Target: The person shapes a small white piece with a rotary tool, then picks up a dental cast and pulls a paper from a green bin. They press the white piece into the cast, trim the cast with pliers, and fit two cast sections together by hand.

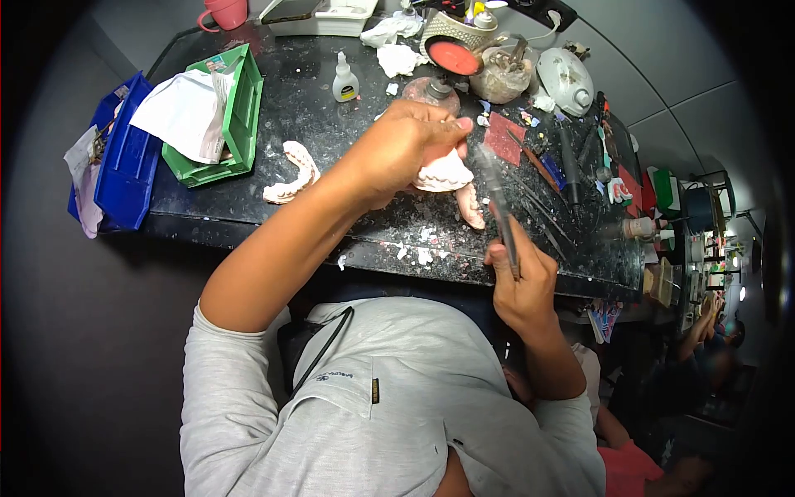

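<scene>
A white dental cast (445,172) with a row of teeth is gripped in my left hand (406,142), above the dark work table. My right hand (528,280) is closed round the lower end of a long grey tool (502,207), blurred by motion, whose upper end is close to the cast on its right. Beneath and beside the held cast lies a pale curved cast piece (470,207). Another horseshoe-shaped cast (296,174) rests on the table to the left of my left hand.
Green (248,124) and blue (124,178) bins stand at the left. A dropper bottle (345,81) stands behind. Pink wax sheets (502,137), several tools and a white device (566,80) are at the right. White crumbs (422,253) litter the front edge. People are at the far right.
</scene>
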`<state>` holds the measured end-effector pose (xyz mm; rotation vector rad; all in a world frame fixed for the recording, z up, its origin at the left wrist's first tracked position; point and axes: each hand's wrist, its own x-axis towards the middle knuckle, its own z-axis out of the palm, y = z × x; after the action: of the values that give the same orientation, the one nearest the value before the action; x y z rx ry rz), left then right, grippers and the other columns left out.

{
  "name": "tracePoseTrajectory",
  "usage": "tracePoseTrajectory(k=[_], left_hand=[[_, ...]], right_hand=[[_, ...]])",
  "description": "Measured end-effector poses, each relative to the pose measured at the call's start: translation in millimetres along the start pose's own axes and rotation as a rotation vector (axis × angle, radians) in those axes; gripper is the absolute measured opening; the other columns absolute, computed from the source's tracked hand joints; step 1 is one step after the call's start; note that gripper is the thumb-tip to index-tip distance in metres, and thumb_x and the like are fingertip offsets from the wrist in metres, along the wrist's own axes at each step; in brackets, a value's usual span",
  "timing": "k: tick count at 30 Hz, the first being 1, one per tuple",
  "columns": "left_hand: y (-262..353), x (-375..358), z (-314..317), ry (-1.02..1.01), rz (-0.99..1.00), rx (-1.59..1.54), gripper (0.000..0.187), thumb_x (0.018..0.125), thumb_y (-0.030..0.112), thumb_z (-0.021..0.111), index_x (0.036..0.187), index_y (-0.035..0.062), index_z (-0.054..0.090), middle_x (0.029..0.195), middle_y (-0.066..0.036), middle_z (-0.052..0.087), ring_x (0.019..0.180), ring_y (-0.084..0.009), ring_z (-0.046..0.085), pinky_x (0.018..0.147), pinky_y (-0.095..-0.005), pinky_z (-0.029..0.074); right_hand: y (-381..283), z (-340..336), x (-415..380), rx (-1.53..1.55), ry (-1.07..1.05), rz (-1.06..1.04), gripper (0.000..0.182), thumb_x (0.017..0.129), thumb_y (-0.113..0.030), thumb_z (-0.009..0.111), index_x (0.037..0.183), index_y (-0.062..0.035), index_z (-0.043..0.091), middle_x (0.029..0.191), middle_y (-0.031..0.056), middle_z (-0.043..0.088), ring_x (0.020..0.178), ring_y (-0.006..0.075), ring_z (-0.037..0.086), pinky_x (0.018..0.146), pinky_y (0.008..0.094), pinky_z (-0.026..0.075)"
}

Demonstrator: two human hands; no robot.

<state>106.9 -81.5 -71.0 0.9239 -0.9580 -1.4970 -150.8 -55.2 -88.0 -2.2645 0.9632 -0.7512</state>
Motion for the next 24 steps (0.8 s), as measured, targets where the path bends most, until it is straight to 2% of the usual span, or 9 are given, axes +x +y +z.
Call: tracePoseTrajectory(k=[1,2,4,8,12,14,18,21,24], left_hand=[[-1,1,-1,0.029,0.093,0.038,0.033,0.105,0.027,0.062,0.082,0.0034,0.066,0.062,0.004,0.054,0.047,-0.0036,0.044,0.044,-0.0219,0.032],[-2,2,-1,0.03,0.092,0.037,0.033,0.105,0.027,0.062,0.082,0.0034,0.066,0.062,0.004,0.054,0.047,-0.0036,0.044,0.044,-0.0219,0.032],[-2,1,1,0.225,0.319,0.215,0.034,0.106,0.027,0.061,0.083,0.002,0.066,0.067,0.005,0.055,0.051,-0.0017,0.043,0.047,-0.0211,0.031],[4,-6,8,0.315,0.451,0.219,0.032,0.103,0.021,0.064,0.078,0.0007,0.065,0.061,0.002,0.056,0.054,-0.0048,0.046,0.049,-0.0256,0.034],[6,-10,11,0.31,0.483,0.218,0.033,0.103,0.021,0.064,0.078,0.0007,0.065,0.061,0.001,0.056,0.054,-0.005,0.047,0.049,-0.0255,0.035],[6,-10,11,0.33,0.525,0.263,0.032,0.103,0.02,0.064,0.078,0.0001,0.065,0.059,0.0,0.057,0.053,-0.0057,0.05,0.048,-0.0256,0.036],[0,-8,10,0.366,0.575,0.386,0.033,0.104,0.025,0.064,0.084,-0.0009,0.065,0.064,0.002,0.057,0.052,-0.0031,0.046,0.046,-0.0224,0.033],[0,-9,10,0.359,0.523,0.408,0.032,0.103,0.025,0.064,0.085,-0.0012,0.066,0.065,0.0,0.059,0.056,-0.0039,0.05,0.048,-0.0231,0.036],[-1,-8,10,0.348,0.587,0.4,0.031,0.103,0.024,0.064,0.085,-0.0011,0.067,0.066,0.0,0.06,0.057,-0.0041,0.051,0.05,-0.0234,0.036]], right_hand=[[-8,-4,-2,0.117,-0.061,0.17,0.053,0.107,-0.024,0.059,0.152,0.0012,0.048,0.099,0.0179,0.072,0.084,0.0228,0.071,0.078,0.0344,0.056],[-12,-6,0,0.118,-0.062,0.171,0.053,0.107,-0.024,0.059,0.152,0.0012,0.048,0.099,0.0179,0.072,0.084,0.0228,0.071,0.078,0.0344,0.056],[-18,-8,2,0.163,0.001,0.118,0.058,0.108,-0.026,0.058,0.159,-0.0034,0.041,0.103,0.0164,0.071,0.089,0.0207,0.068,0.084,0.0337,0.055],[-32,-24,0,0.131,-0.154,0.31,0.061,0.108,-0.025,0.057,0.162,-0.0078,0.035,0.11,0.0172,0.07,0.097,0.0214,0.067,0.09,0.0359,0.054],[-33,-24,-7,0.129,-0.193,0.308,0.062,0.108,-0.025,0.057,0.163,-0.0093,0.033,0.119,0.018,0.067,0.103,0.022,0.066,0.094,0.0355,0.052],[-24,-21,-8,0.096,-0.174,0.146,0.063,0.108,-0.025,0.057,0.164,-0.0107,0.031,0.123,0.018,0.064,0.105,0.0219,0.064,0.097,0.0348,0.05],[-33,-23,-6,0.146,-0.18,0.201,0.063,0.108,-0.023,0.056,0.164,-0.0113,0.031,0.12,0.0158,0.062,0.101,0.0224,0.062,0.098,0.0351,0.049],[-33,-24,-6,0.128,-0.18,0.198,0.064,0.108,-0.022,0.057,0.165,-0.0114,0.03,0.112,0.0146,0.061,0.094,0.0224,0.059,0.095,0.0348,0.049],[-34,-24,-7,0.069,-0.195,0.223,0.064,0.108,-0.023,0.057,0.165,-0.0115,0.03,0.104,0.014,0.058,0.09,0.0228,0.056,0.09,0.0347,0.048]])
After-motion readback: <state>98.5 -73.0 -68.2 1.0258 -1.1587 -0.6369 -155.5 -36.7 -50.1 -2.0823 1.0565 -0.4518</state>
